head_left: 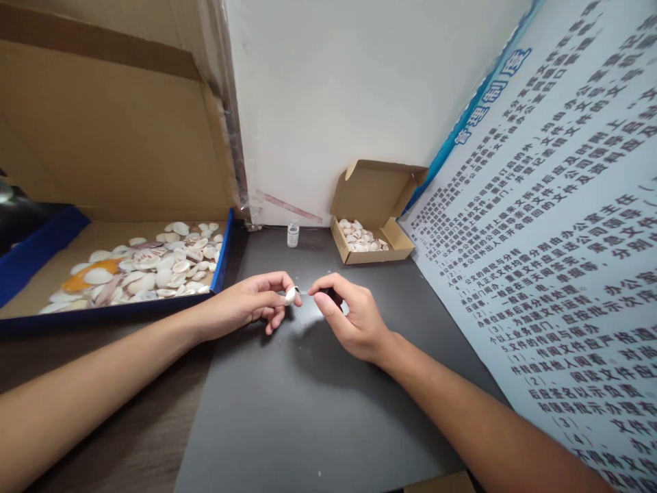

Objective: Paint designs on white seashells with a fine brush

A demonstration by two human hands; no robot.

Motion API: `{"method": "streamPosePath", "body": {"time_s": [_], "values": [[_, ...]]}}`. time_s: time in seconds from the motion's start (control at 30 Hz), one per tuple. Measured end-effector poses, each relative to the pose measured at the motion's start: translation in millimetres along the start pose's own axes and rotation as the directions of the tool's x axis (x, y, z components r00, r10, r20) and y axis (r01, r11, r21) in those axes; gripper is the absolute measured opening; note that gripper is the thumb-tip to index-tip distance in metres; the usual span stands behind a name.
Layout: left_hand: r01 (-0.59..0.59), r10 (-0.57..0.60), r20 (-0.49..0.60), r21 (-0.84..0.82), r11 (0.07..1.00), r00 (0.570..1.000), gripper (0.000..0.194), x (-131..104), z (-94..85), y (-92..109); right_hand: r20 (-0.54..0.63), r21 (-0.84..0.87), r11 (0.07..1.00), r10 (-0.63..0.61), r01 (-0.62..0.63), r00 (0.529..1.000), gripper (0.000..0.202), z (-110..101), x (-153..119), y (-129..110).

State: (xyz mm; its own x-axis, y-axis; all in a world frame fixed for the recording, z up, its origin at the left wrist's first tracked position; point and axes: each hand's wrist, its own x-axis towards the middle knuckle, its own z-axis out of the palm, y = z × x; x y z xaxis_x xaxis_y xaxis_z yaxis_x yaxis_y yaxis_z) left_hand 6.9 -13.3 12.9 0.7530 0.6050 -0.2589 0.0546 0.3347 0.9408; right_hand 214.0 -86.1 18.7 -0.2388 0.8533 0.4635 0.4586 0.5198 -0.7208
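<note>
A small white shell (290, 295) is pinched between the thumb and fingers of my left hand (256, 301), with a dark spot at its right edge. Close to its right, my right hand (354, 315) has its thumb and fingers bent around a small dark object (331, 294) that is mostly hidden. A thin pale tip shows between the two hands, pointing at the shell. Both hands are above the dark grey mat (308, 424).
On the left, a blue-edged box (222, 253) holds several shells. A small clear bottle (292, 234) stands behind the hands. At the back right, an open cardboard box (377, 257) contains more shells. A printed board (580, 226) leans along the right side.
</note>
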Motion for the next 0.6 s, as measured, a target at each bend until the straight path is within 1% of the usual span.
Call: {"method": "streamPosePath", "body": {"time_s": [0.1, 0.13, 0.23, 0.3, 0.5, 0.53, 0.6], "values": [[0.009, -0.009, 0.001, 0.005, 1.000, 1.000, 0.012, 0.4, -0.4, -1.1, 0.043, 0.016, 1.000, 0.003, -0.003, 0.999, 0.018, -0.7, -0.4, -0.7], [0.011, -0.011, 0.000, 0.008, 1.000, 1.000, 0.012, 0.6, -0.4, -1.3, 0.036, 0.016, 1.000, 0.005, -0.006, 0.999, 0.018, -0.9, -0.5, -0.9], [0.010, -0.009, -0.019, 0.007, 1.000, 1.000, 0.015, 1.0, -0.1, -1.8, -0.035, -0.001, 1.000, 0.013, -0.013, 0.999, 0.016, -0.6, 0.1, -0.6], [0.004, -0.004, -0.027, 0.004, 1.000, 1.000, 0.016, 1.1, -0.2, -2.2, -0.052, -0.019, 1.000, 0.021, -0.022, 0.998, 0.015, 0.0, 0.7, 0.1], [0.000, 0.000, -0.021, 0.005, 1.000, 1.000, 0.014, 1.9, -1.7, -3.9, 0.078, -0.002, 0.999, 0.033, -0.033, 0.996, 0.020, -0.3, 0.3, 0.8], [0.002, -0.002, -0.023, 0.006, 1.000, 1.000, 0.014, 1.9, -1.6, -3.9, 0.075, 0.002, 1.000, 0.030, -0.031, 0.997, 0.020, -0.7, 0.0, 0.6], [0.003, -0.003, -0.029, 0.006, 1.000, 1.000, 0.015, 1.6, -1.1, -3.4, 0.026, -0.003, 1.000, 0.022, -0.022, 0.999, 0.019, -1.2, -0.2, 0.0]]}}
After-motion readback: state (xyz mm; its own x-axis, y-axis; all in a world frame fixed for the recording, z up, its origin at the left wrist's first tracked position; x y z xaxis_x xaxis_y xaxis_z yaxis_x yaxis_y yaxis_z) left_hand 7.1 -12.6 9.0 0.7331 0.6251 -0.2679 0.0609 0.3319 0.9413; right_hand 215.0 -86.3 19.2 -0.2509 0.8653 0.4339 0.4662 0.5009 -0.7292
